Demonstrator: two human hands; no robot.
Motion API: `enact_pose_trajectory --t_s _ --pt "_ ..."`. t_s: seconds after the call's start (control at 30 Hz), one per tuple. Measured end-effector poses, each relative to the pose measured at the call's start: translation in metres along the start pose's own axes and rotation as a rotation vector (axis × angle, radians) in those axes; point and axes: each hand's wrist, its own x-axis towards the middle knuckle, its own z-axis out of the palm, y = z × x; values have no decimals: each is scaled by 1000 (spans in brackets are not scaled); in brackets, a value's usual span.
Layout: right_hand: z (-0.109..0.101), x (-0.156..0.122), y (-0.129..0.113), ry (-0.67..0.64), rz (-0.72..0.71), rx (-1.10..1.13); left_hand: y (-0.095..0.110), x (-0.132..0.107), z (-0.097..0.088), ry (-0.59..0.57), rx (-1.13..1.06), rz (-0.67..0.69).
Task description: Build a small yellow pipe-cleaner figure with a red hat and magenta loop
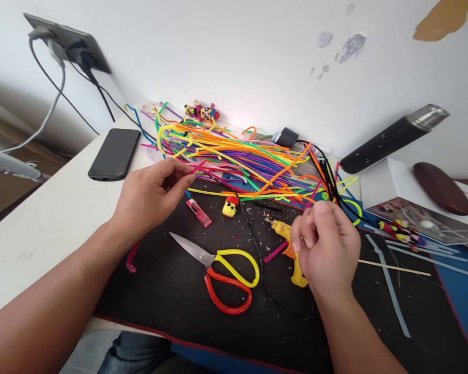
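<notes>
Over to the left I'm seeing 1 black phone (114,154), which is lying flat near the edge of a white table (54,218). Above it, a dark socket plate (68,37) is slanting across the white wall (226,57), and grey and black cables (58,98) are trailing down from its plugs (56,51). Over to the right, a black flask (390,140) with a silver cap (429,117) is resting just behind a box (398,179), and a dark brown oval case (442,188) is lying on top of that box. Higher up, several grey stains (353,48) and 1 tan patch (444,19) are marking the wall.
</notes>
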Motion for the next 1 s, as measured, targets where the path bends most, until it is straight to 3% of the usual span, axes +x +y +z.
enact_pose_trajectory --t_s 0.23,0.4,0.53,0.77,0.9,1.0 --pt "0 2 4 4 62 -35 0 3 -5 16 -82 9" --pt "0 -5 -9 -136 120 -198 -3 6 -8 65 -166 -51" --pt "-4 -5 -23 -215 64 -364 -10 8 -10 93 -234 -79" --pt "-4 8 -45 -178 20 -331 -20 17 -18 282 -620 -240" --pt "21 8 -36 -404 71 -502 -26 23 -13 369 -748 -183" --pt "52 3 -25 -667 -40 -849 -28 24 -7 387 -817 -152"
